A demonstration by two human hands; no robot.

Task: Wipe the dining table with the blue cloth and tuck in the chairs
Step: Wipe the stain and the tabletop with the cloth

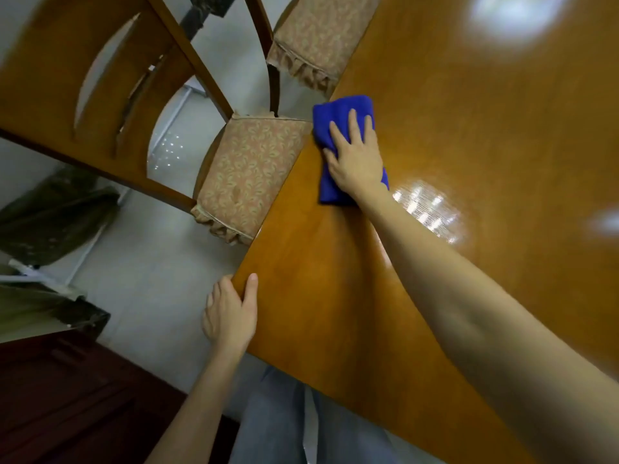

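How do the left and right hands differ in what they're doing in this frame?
The right hand lies flat, fingers straight, pressing the blue cloth on the dining table; the left hand grips the table's edge, thumb on top. The right reaches far out; the left is close in. Both bear on the table.

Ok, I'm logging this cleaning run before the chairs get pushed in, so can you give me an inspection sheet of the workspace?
Surface: dining table, glossy wood with light glare.
Job's things: blue cloth folded, flat on the table near its edge; near chair and far chair, patterned seats partly under the edge.
Clutter: nothing seen.
Hands: right hand pressed flat on the cloth, fingers straight; left hand grips the table edge, thumb on top.
Cables: nothing seen.
Surroundings: pale floor, dark cabinet, dark bundles beyond the chairs.
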